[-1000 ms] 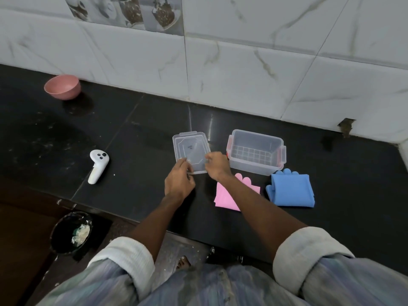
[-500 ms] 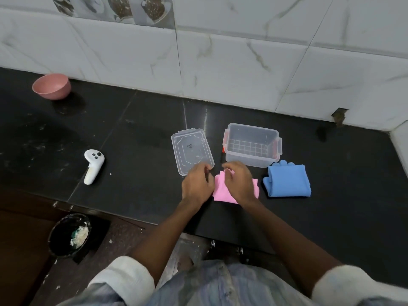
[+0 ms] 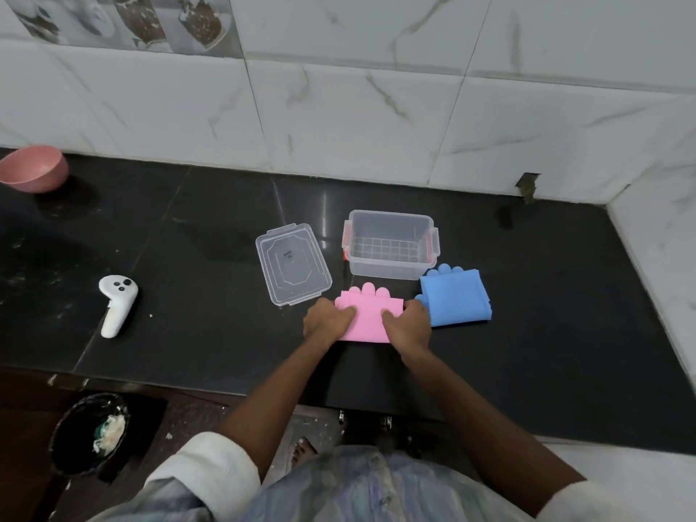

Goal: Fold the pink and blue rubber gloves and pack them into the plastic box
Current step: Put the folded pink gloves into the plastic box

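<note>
Head view: lid (image 3: 293, 263) left of plastic box (image 3: 389, 243), blue glove (image 3: 455, 297) right.

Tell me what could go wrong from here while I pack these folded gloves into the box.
The pink glove, pressed flat by the left hand and right hand, may spring open once lifted. It looks about as wide as the plastic box, so it could snag on the rim. The blue glove lies close and might get nudged.

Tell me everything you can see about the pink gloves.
The pink gloves look like matte rubber, folded into a flat rectangle with rounded fingertips sticking out toward the box. They lie on the black counter between lid and blue gloves. The left hand and right hand press on the ends.
</note>
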Tool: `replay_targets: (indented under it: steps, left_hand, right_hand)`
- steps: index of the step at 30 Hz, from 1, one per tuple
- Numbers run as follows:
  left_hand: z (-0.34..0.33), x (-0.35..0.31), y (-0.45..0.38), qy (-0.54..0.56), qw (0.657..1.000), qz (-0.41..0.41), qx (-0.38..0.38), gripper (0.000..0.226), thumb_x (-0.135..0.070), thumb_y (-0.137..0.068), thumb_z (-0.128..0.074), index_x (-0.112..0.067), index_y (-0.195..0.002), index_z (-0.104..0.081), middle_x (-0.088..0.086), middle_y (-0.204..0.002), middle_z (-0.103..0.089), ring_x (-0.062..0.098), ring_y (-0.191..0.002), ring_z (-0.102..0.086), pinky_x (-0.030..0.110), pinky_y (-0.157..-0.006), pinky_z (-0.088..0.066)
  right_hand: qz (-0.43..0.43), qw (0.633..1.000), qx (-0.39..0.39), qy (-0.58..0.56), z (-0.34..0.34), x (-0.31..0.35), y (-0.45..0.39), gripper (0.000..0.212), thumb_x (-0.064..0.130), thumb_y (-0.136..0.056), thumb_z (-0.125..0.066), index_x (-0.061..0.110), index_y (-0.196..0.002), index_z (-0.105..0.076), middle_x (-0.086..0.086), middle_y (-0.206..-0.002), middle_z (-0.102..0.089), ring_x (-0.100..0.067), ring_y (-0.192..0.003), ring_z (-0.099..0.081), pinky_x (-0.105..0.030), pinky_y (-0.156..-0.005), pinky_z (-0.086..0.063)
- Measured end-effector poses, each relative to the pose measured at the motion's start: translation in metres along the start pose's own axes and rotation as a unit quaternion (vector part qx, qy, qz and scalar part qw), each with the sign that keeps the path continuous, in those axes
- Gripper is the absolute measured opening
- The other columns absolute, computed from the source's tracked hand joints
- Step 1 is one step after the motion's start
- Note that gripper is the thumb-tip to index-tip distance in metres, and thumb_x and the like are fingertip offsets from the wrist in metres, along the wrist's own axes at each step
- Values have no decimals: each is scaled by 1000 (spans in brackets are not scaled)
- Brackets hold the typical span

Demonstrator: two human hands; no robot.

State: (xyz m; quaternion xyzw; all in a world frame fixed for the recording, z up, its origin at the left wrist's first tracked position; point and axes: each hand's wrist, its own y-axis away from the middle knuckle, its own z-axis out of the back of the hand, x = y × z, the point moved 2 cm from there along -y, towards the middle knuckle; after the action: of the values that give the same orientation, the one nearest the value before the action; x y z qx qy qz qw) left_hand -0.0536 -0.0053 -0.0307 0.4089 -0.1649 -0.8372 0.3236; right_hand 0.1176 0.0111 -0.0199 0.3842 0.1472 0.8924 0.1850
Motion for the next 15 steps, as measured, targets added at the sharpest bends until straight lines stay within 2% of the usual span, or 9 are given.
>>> replay_targets:
  steps: [3, 6, 9, 11, 13, 15]
  left_hand:
    - [2, -1, -5, 44, 998, 30, 12, 54, -50, -87, -70, -8, -121, -68, 9, -121, -72, 29, -109, -67, 32, -84, -50]
    - [5, -2, -9, 59, 997, 36, 32, 55, -54, -89, -68, -7, -117, -70, 10, -118, -71, 29, -108, -66, 32, -83, -51]
    - [9, -4, -10, 55, 996, 43, 52, 53, -55, -92, -66, -8, -116, -68, 8, -114, -68, 28, -104, -66, 31, -78, -48]
    - [10, -7, -10, 107, 989, 58, 78, 43, -51, -93, -67, -11, -108, -64, 6, -103, -65, 23, -87, -63, 30, -70, -47]
    - [12, -12, -9, 173, 976, 85, 103, 31, -45, -93, -68, -16, -102, -62, 3, -95, -63, 16, -78, -58, 27, -62, -45]
    - [13, -16, -7, 216, 964, 99, 120, 27, -41, -94, -68, -17, -105, -63, 2, -92, -65, 15, -76, -58, 24, -54, -47]
  right_hand:
    - [-76, 995, 44, -50, 8, 1, -8, 52, 34, -94, -74, 4, -134, -60, -13, -127, -66, -28, -115, -65, -36, -91, -56]
    - [-122, 985, 98, -74, 16, 3, -14, 55, 37, -92, -76, 7, -134, -59, -11, -125, -65, -26, -109, -65, -38, -88, -59]
    - [-185, 942, 179, -213, 22, 7, -17, 55, 22, -89, -80, 8, -137, -56, -11, -124, -67, -25, -104, -67, -37, -72, -59]
    - [-216, 905, 233, -282, 29, 11, -19, 53, 13, -90, -79, 6, -138, -56, -14, -125, -68, -28, -110, -68, -38, -70, -60]
    - [-231, 877, 279, -314, 34, 14, -20, 50, 11, -91, -77, 5, -136, -57, -16, -124, -68, -29, -108, -68, -37, -67, -63]
    - [-227, 867, 310, -318, 38, 15, -19, 46, 12, -91, -75, 7, -134, -58, -15, -123, -67, -27, -100, -68, -27, -52, -57]
